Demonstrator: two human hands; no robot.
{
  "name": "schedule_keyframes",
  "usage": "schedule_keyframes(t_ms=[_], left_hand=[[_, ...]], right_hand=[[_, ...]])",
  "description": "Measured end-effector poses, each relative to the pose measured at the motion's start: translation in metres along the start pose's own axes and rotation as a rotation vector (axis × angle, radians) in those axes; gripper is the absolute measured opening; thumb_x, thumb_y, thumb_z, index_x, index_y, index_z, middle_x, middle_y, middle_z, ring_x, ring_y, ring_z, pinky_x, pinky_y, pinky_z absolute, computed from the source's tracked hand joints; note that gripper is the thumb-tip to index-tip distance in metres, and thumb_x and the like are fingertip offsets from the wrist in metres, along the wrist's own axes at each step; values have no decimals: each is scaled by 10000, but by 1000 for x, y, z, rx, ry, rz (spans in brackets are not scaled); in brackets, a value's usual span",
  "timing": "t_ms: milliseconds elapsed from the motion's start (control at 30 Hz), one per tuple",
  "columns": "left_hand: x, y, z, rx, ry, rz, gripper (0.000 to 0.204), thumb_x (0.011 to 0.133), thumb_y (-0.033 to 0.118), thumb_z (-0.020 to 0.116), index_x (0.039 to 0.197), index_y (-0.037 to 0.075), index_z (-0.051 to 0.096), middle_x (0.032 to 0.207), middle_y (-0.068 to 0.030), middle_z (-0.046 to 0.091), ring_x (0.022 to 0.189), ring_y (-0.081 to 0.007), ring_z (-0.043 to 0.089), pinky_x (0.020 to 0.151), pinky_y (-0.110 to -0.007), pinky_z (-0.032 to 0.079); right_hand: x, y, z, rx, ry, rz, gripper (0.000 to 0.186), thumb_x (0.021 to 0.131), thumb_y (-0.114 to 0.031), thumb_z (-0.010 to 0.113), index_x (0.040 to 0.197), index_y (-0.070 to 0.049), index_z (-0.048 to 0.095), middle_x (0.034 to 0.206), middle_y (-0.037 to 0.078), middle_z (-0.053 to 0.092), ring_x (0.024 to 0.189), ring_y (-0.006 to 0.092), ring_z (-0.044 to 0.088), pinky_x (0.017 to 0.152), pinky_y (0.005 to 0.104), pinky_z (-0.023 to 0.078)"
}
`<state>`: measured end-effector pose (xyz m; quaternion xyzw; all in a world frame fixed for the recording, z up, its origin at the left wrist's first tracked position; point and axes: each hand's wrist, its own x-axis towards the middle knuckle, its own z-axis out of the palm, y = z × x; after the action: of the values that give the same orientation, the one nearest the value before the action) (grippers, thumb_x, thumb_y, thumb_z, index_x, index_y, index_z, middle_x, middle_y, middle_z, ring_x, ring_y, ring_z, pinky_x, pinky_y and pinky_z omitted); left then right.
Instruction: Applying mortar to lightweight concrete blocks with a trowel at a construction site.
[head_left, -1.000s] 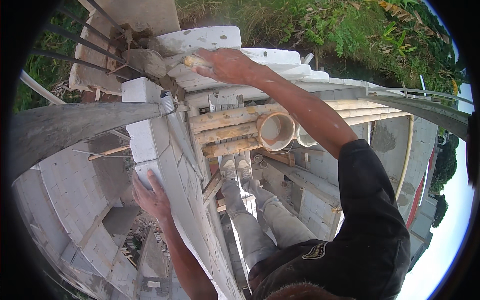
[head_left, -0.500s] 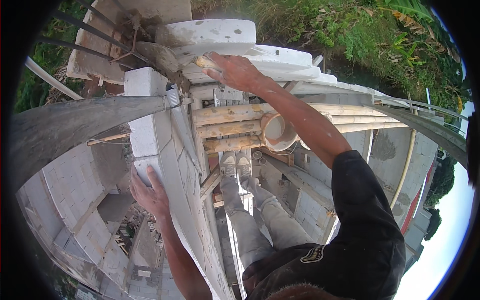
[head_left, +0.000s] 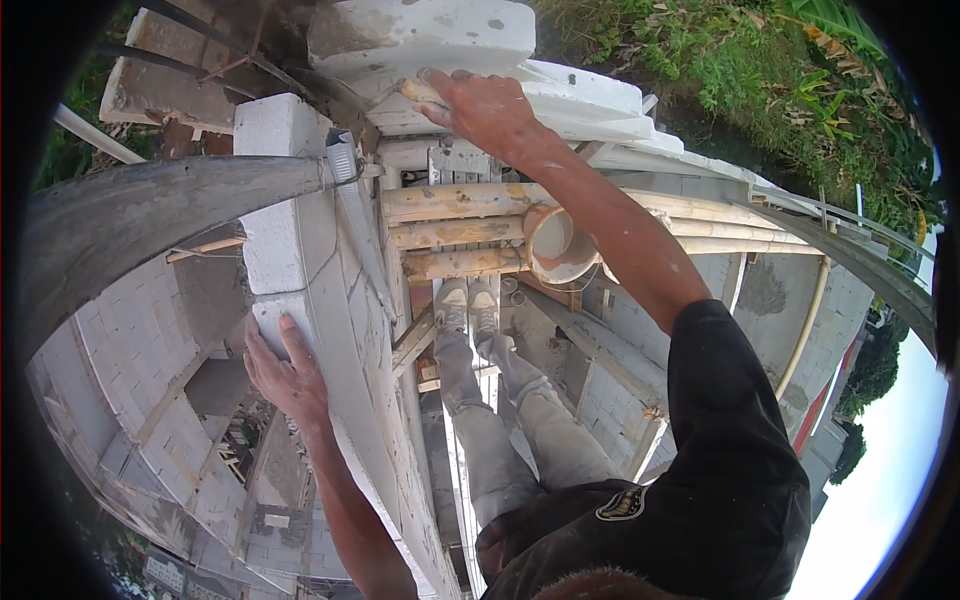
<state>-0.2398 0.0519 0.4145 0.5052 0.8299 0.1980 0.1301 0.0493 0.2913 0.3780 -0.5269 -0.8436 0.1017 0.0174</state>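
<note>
My left hand (head_left: 290,375) rests on the white block wall (head_left: 290,315) at the left, its fingers stretched over the top edge. Nothing is held in it. Up at the corner of the wall, my right hand (head_left: 490,115) is closed around the pale yellowish handle of a trowel (head_left: 412,90). The trowel's blade is hard to make out against the grey corner. Just beyond this hand lies a large white block (head_left: 420,40) with grey mortar smears, on top of the far wall (head_left: 580,95).
Bamboo poles (head_left: 460,203) cross ahead of my feet, with a mortar-stained bucket (head_left: 560,245) by them. I stand on a narrow plank high above the rooms below. A grey curved bar (head_left: 160,205) crosses at left; steel rods (head_left: 190,60) stick out at the far left corner.
The view has tilted slightly, so the walls and bucket sit higher in it. My right hand stays near the corner with the trowel, whose blade shows less. The left hand keeps its place.
</note>
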Motion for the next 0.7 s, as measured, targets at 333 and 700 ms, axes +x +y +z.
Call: schedule_keyframes(t_ms=[333, 700], left_hand=[[1, 0, -2, -2, 1, 6, 575, 983, 425, 525, 1340, -26, 505, 1213, -263, 604, 1119, -404, 570, 977, -474, 416], [0, -8, 0, 39, 23, 31, 566, 980, 419, 527, 1322, -31, 518, 1198, -255, 617, 1090, -399, 582, 963, -475, 421]], right_hand=[[-12, -60, -5, 6, 15, 188, 460, 972, -357, 539, 1340, -88, 474, 930, 175, 663, 735, 372, 693, 650, 479, 556], [-8, -87, -24, 170, -43, 226, 421, 961, -215, 528, 1365, -110, 474, 970, 213, 641, 827, 386, 688, 717, 508, 542]])
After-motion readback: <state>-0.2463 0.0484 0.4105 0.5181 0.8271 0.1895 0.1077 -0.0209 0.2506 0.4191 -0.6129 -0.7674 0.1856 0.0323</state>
